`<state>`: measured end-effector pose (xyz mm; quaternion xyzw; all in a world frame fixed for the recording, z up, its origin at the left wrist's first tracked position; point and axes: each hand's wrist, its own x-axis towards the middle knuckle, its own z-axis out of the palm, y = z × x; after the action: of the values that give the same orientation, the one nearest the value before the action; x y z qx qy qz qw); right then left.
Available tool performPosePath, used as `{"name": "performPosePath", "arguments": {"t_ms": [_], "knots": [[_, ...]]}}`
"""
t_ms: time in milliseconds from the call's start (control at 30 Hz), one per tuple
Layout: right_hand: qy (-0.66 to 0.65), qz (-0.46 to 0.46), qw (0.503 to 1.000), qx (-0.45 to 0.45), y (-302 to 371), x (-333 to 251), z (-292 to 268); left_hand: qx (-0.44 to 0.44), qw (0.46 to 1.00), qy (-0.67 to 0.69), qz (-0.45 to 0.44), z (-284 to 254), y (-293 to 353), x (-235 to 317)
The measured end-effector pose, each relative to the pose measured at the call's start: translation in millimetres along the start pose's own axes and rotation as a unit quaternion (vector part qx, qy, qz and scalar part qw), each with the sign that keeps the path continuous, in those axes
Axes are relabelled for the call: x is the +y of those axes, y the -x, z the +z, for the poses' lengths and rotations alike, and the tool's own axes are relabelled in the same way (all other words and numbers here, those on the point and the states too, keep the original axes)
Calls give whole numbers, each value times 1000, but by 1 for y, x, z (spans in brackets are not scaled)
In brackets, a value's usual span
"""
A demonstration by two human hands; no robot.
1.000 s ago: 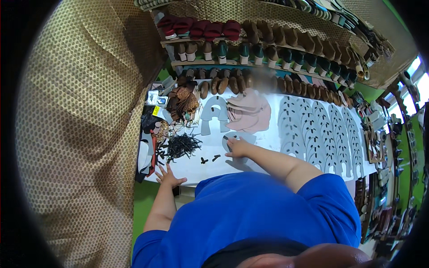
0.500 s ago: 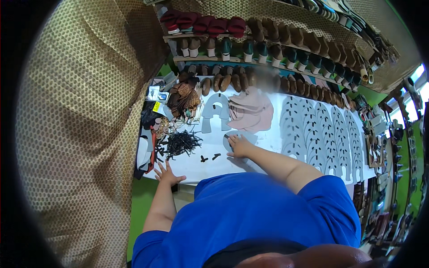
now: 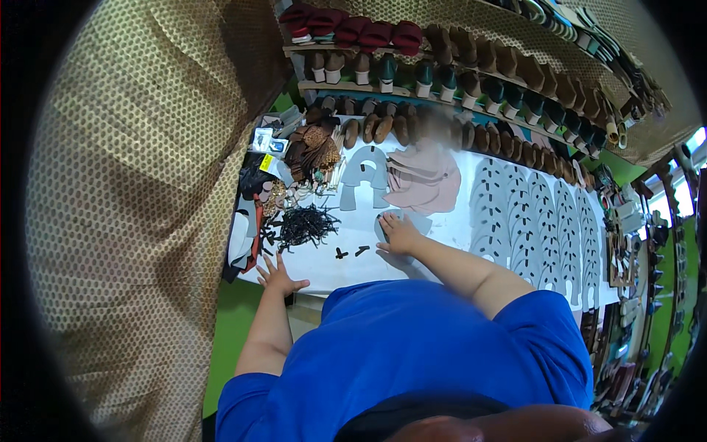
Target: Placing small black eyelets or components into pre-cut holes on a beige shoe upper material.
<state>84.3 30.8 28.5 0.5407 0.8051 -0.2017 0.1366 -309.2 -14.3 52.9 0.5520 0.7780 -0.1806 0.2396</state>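
Resting at the near edge of the white tabletop (image 3: 324, 274), L hand (image 3: 275, 280) is splayed wide w/ nothing in it. R hand (image 3: 401, 236) lies palm-down over a grey cutout (image 3: 420, 222); can't tell if it's pinching it. Cutout's prob. light, thin & bendy, easily creased; best held by outer rim. Just beyond: pink sheets (image 3: 431, 184), overlapping.

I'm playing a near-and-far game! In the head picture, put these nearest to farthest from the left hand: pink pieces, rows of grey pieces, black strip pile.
From the left hand:
1. Black strip pile, just beyond it, slightly right.
2. Pink pieces, farther back, near the middle.
3. Rows of grey pieces, over to the right.
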Motion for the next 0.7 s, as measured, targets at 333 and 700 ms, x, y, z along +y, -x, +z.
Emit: {"name": "performPosePath", "arguments": {"t_ms": [333,700], "knots": [[-13,-4,1000,-17,1,0,-5,11,1000,6,10,4,6,-3],[40,-33,995,80,6,3,10,0,1000,3,12,2,5,-2]]}}
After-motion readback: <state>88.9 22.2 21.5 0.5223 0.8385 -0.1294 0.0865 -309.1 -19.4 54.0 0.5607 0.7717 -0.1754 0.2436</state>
